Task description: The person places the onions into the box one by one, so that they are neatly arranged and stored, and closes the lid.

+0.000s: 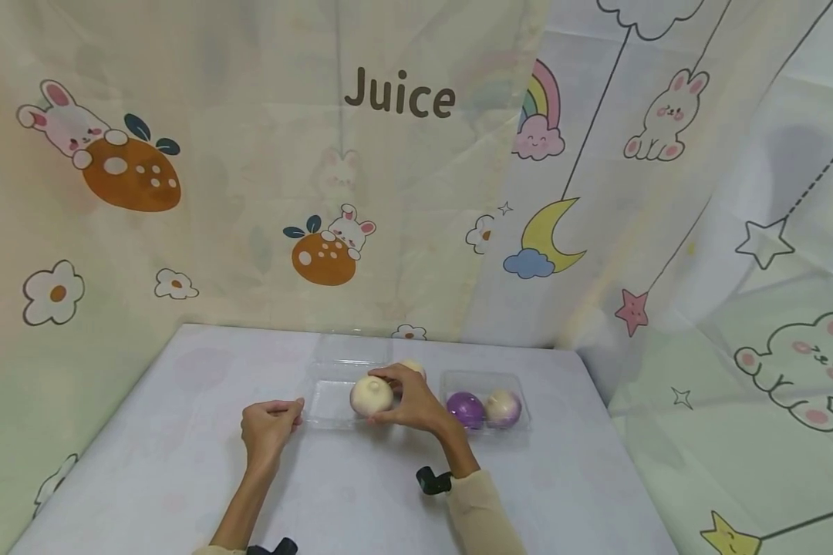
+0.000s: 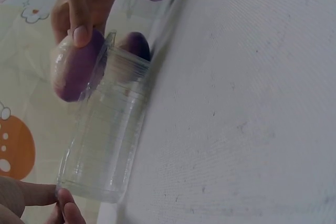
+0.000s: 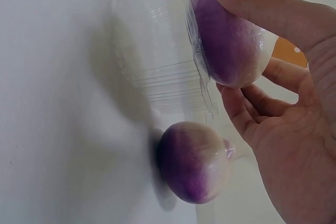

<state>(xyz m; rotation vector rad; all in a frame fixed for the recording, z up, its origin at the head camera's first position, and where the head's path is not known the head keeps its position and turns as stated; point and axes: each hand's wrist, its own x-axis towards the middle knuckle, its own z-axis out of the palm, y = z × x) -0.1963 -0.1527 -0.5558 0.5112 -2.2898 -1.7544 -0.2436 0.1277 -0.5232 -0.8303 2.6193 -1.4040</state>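
Note:
My right hand grips a purple-and-cream onion between thumb and fingers, over the right end of a clear plastic container. In the right wrist view the onion's purple side overlaps the container's rim. My left hand pinches the container's left edge with thumb and forefinger, as the left wrist view shows. The container's lid lies folded back at the far side. Another onion, purple below and cream toward its stubby tip, rests on the table beside the container, partly hidden behind my right hand in the head view.
To the right stands a second clear container holding a purple onion and a cream-and-purple onion. A white table lies under everything, with a printed curtain hanging along its back and sides.

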